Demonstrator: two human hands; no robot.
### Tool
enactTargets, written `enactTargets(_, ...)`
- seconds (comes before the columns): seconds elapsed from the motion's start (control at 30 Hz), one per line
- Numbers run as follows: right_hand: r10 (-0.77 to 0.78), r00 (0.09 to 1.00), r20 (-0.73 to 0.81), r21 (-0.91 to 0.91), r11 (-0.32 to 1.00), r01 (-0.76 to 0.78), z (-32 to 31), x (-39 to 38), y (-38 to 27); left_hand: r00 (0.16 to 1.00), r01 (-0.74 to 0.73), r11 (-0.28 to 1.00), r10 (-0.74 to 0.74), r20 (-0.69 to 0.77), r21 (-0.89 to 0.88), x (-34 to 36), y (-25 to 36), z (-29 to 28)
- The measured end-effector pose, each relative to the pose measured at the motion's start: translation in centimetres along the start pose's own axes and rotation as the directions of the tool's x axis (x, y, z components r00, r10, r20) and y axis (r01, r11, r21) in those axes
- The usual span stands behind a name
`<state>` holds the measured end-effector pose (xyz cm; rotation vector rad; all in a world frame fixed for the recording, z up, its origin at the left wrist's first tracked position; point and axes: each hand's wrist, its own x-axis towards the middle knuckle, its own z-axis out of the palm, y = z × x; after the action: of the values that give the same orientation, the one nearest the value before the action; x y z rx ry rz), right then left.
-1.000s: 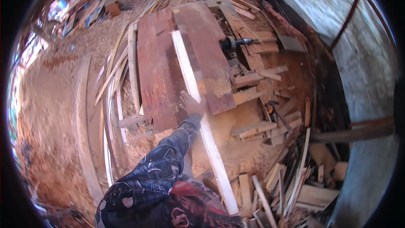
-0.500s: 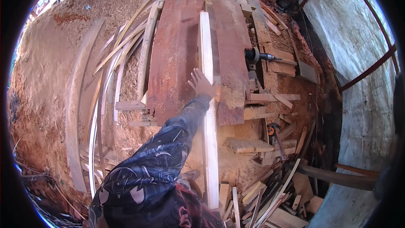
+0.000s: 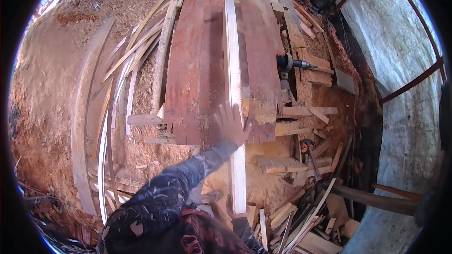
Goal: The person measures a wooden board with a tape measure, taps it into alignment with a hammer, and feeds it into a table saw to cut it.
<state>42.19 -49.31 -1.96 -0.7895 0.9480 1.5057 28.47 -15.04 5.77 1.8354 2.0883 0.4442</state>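
A long, pale wooden batten lies lengthwise over a reddish-brown plank tabletop, its near end sticking out past the table's front edge. My left hand rests palm down across the batten near that edge, fingers stretched and spread, thumb off to the right side. Low in the view, my right hand grips the batten's near end; fingers show at its left side, and the rest is partly hidden by the wood. A small yellowish piece sits by the batten's right side, just beyond my left hand.
A dark spindle with a chuck juts from the table's right side. Thin wood strips are heaped at the left. Offcuts pile up at the lower right, near an orange-and-black tool. Sawdust covers the ground.
The batten has slid away from me along the tabletop. My left hand has drawn back toward me along it, and my right hand has come into view at its near end.
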Motion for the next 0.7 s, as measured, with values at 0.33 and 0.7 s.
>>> enactTargets(0.33,0.033,0.999,0.016,-0.030,0.999,-0.032,7.2,6.0,1.2,0.984,-0.052,0.996,0.040,-0.174,-0.066,9.5,0.0,0.1)
enactTargets(0.7,0.082,0.992,-0.096,-0.180,0.979,-0.098,16.7,9.5,3.8,0.974,-0.073,0.997,0.073,-0.215,0.006,20.4,-2.0,0.8)
